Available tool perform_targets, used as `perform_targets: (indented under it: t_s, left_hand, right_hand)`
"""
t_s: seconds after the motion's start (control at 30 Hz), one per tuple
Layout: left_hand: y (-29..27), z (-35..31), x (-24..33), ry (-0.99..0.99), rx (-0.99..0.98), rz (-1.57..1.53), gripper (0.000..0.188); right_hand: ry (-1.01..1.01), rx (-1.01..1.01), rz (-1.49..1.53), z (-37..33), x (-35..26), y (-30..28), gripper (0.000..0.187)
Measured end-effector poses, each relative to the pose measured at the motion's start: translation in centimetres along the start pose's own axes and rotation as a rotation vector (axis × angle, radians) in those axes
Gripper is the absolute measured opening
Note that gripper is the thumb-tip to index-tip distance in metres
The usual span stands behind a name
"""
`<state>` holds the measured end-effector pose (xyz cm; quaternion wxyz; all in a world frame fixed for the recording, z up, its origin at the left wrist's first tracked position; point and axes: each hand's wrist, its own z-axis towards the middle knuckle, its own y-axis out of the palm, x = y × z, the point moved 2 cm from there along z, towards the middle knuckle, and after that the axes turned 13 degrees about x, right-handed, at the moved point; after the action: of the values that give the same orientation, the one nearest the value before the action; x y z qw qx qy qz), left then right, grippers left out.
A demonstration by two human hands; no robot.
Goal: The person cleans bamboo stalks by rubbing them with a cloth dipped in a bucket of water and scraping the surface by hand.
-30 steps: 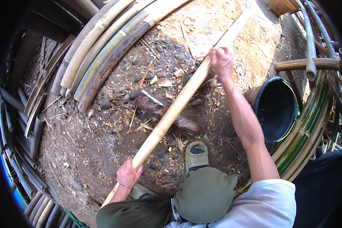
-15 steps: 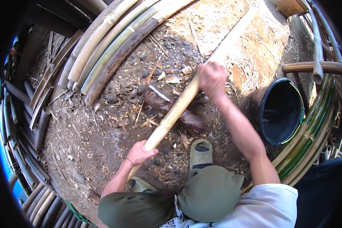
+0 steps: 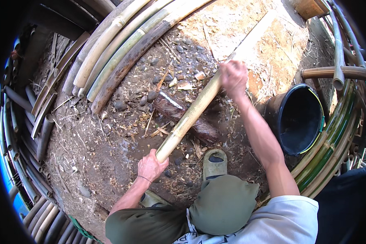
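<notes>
A long pale bamboo pole (image 3: 191,113) slants from my left hand up to the sunlit ground at the upper right. At its near end my left hand (image 3: 150,166) is closed around it. Farther along, my right hand (image 3: 234,78) is closed and pressed against the pole, a little blurred; whether a small thing lies under its fingers is hidden. The pole rests across a short, wet, dark brown log (image 3: 205,130) on the ground, just beyond my feet. In the glare the pole's far end is washed out.
A black bucket (image 3: 299,120) stands on the right, beside green bamboo poles (image 3: 327,156). Several more poles (image 3: 122,44) lie at the upper left, with stacked bamboo (image 3: 44,219) at lower left. Stones and chips litter the soil. My sandal (image 3: 214,160) is near the log.
My left hand has shifted its grip at the near end, and the pole no longer shows below it. My right hand has moved slightly outward and up along the pole.
</notes>
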<state>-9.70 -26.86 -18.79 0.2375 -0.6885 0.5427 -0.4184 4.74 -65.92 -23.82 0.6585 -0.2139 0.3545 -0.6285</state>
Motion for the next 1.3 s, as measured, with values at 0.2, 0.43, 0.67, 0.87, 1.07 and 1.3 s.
perform_targets:
  t_s: [0.2,0.43,0.67,0.87,1.07,1.3]
  left_hand:
    - [0.3,2.8,-2.9,-0.122,-0.488,-0.787,0.051]
    - [0.6,3.2,0.5,-0.152,-0.4,-0.57,0.039]
    - [0.2,3.8,1.3,-0.147,-0.338,-0.487,0.049]
    - [2.2,2.7,-1.7,-0.056,-0.189,-0.372,0.058]
    - [0.0,3.0,2.1,-0.041,-0.183,-0.233,0.058]
    - [1.8,4.5,-3.4,0.055,-0.495,-0.706,0.051]
  right_hand:
    - [-0.07,-0.227,0.143,-5.5,-12.0,-3.5,0.011]
    - [-0.228,0.049,0.417,-7.4,-11.0,-4.0,0.015]
    - [0.15,-0.147,-0.006,-1.9,-4.0,0.4,0.013]
    - [-0.187,-0.066,0.521,-11.3,-19.2,-8.5,0.015]
    - [0.059,0.046,0.029,1.1,0.6,0.1,0.016]
    - [-0.103,-0.175,0.567,-11.2,-20.0,-9.5,0.024]
